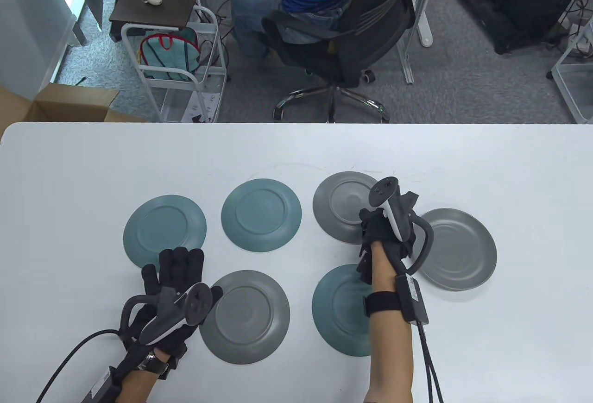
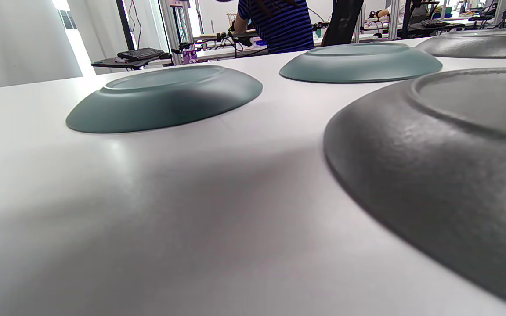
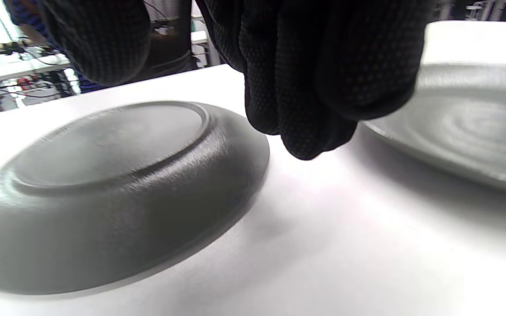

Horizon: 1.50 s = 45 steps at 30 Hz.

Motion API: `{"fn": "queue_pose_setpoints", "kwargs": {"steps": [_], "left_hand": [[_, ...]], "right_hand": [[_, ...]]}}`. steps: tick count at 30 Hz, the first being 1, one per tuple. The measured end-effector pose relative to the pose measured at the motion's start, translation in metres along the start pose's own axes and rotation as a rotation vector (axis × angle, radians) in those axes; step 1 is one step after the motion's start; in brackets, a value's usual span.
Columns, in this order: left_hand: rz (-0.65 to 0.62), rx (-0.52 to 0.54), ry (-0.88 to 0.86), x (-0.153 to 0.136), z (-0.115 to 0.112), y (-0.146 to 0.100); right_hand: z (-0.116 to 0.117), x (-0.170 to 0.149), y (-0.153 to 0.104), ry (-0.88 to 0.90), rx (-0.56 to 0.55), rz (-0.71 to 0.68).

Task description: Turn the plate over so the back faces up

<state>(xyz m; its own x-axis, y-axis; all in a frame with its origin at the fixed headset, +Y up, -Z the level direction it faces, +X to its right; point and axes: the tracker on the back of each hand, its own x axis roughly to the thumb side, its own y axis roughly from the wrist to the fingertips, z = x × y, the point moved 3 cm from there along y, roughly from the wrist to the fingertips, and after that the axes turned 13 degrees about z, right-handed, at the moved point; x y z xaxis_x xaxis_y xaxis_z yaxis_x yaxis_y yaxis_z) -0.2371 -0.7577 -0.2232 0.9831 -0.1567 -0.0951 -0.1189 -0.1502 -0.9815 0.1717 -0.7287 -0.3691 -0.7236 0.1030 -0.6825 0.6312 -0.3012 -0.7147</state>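
Six plates lie on the white table (image 1: 69, 180). Two teal plates (image 1: 164, 230) (image 1: 261, 215) and two grey plates (image 1: 245, 317) (image 1: 345, 210) lie back up. A grey plate (image 1: 458, 249) at the right lies face up. A teal plate (image 1: 343, 312) is partly hidden under my right forearm. My right hand (image 1: 387, 231) hovers between the two far grey plates and holds nothing. In the right wrist view its fingers (image 3: 314, 96) hang curled, thumb apart, between the back-up grey plate (image 3: 103, 188) and the face-up one (image 3: 468, 127). My left hand (image 1: 178, 264) lies flat with fingers spread, its fingertips at the left teal plate's near rim.
The left wrist view shows the left teal plate (image 2: 165, 96), the middle teal plate (image 2: 360, 61) and the near grey plate (image 2: 446, 166), all back up. A seated person on an office chair (image 1: 343, 46) and a wire cart (image 1: 176, 74) are beyond the table's far edge.
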Motion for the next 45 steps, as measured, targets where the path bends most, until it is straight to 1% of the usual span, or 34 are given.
{"fn": "queue_pose_setpoints", "kwargs": {"steps": [3, 8, 12, 16, 18, 21, 25, 29, 33, 39, 42, 45], "left_hand": [[-0.005, 0.003, 0.001, 0.001, 0.000, -0.001], [-0.011, 0.005, 0.009, 0.003, 0.000, -0.002], [-0.018, 0.011, 0.008, 0.005, 0.002, -0.004], [-0.021, 0.017, 0.006, 0.005, 0.003, -0.005], [-0.023, 0.018, 0.008, 0.006, 0.003, -0.005], [-0.026, 0.016, 0.010, 0.007, 0.002, -0.006], [-0.029, 0.009, 0.016, 0.009, 0.001, -0.006], [-0.029, 0.011, 0.015, 0.009, 0.001, -0.006], [-0.027, 0.007, 0.012, 0.008, 0.001, -0.006], [-0.024, 0.011, 0.010, 0.008, 0.002, -0.006], [-0.022, 0.009, 0.009, 0.007, 0.002, -0.005], [-0.022, 0.014, 0.007, 0.006, 0.002, -0.005]], "right_hand": [[-0.012, -0.004, -0.013, 0.012, 0.002, -0.081], [-0.027, -0.019, -0.028, 0.040, -0.021, -0.148], [-0.036, -0.040, -0.034, -0.019, -0.092, -0.147], [-0.037, -0.068, -0.031, -0.074, -0.132, -0.112], [-0.034, -0.081, -0.026, -0.083, -0.117, -0.092], [-0.023, -0.102, -0.014, -0.076, -0.059, -0.039], [-0.003, -0.122, 0.000, -0.085, -0.008, 0.014], [0.013, -0.132, 0.008, -0.023, 0.046, 0.035], [0.025, -0.133, 0.013, -0.037, 0.093, 0.012], [0.029, -0.129, 0.014, -0.117, 0.056, -0.001], [0.032, -0.127, 0.017, -0.172, 0.006, -0.008], [0.034, -0.124, 0.017, -0.206, -0.011, -0.023]]}}
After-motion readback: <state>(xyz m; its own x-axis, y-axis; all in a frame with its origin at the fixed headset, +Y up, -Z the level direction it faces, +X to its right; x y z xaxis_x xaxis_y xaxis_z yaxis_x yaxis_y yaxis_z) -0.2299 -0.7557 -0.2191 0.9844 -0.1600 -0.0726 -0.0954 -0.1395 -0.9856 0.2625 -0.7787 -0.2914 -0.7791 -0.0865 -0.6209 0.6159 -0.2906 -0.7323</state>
